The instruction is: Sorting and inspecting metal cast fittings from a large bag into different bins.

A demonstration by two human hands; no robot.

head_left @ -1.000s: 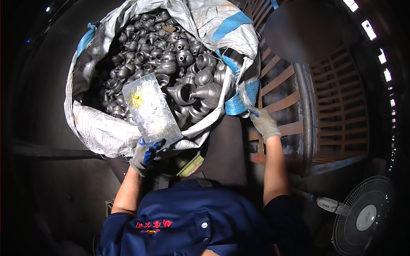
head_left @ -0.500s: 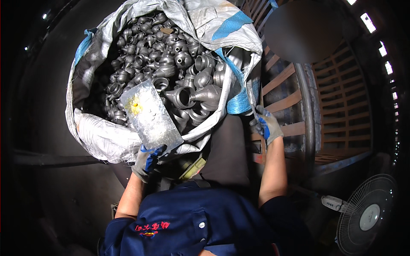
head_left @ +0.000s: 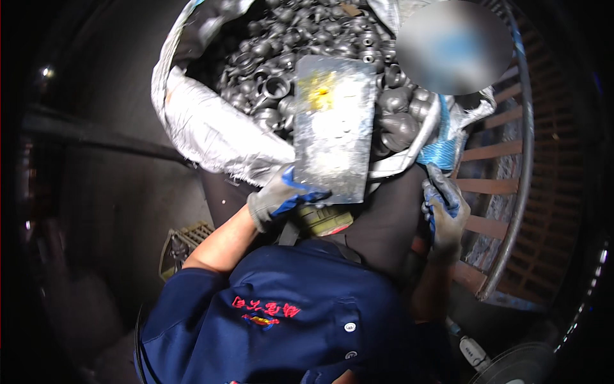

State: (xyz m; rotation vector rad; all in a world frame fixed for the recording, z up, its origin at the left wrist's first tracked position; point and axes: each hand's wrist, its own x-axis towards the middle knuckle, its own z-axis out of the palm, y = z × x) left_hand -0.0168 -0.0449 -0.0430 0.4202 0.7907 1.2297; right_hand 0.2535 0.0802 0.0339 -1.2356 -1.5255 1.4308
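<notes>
My left hand (head_left: 281, 195), in a grey and blue glove, grips the near edge of a flat rectangular metal plate (head_left: 339, 137). Its shiny, scuffed surface carries a yellow smear near the far end. The plate sits over the near rim of a large white woven sack (head_left: 220, 131), hiding part of the dark grey metal fittings (head_left: 262, 48) heaped inside. My right hand (head_left: 444, 208), gloved alike, is beside the sack's blue strap (head_left: 435, 153) at the right. Its fingers are curled together; what they hold, if anything, cannot be made out.
A rust-brown slatted metal crate (head_left: 492, 150) with a curved rail stands close on the right. At the lower right is part of a fan (head_left: 518, 365). A yellow-green object (head_left: 323, 221) shows between my legs, and a small rack (head_left: 182, 246) is at my left.
The whole view has shifted, so the sack appears higher and farther right. The plate has turned from a slant to nearly straight ahead, still in my left hand. My right hand remains near the blue strap.
</notes>
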